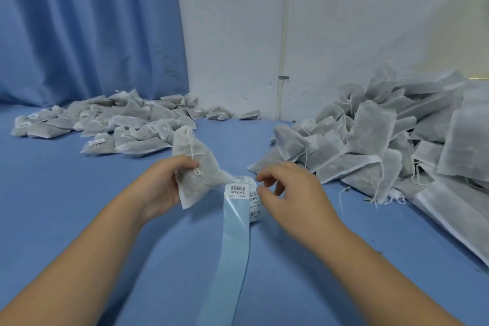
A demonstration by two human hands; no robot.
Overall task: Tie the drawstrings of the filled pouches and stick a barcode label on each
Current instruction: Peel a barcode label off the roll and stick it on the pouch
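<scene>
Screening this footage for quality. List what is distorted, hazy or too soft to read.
Head view: the wide lens bows the white pipe and the edge of the wall. Head view: a pale, yellowish haze washes out the upper right corner. Head view: light is soft and even, shadows faint. Head view: the barcode label shows its bars, but its print is too soft to read.

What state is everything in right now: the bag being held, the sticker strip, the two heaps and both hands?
Held pouch: neck cinched, drawstring knotted, no label showing.
Left hand: grips that pouch.
Label strip: backing unrolled, mostly bare; a barcode label remains at its far end.
Right hand: fingers curled by the strip's far end; grip unclear.
Left pile: several pouches labelled.
Right pile: strings loose, no labels seen.
</scene>
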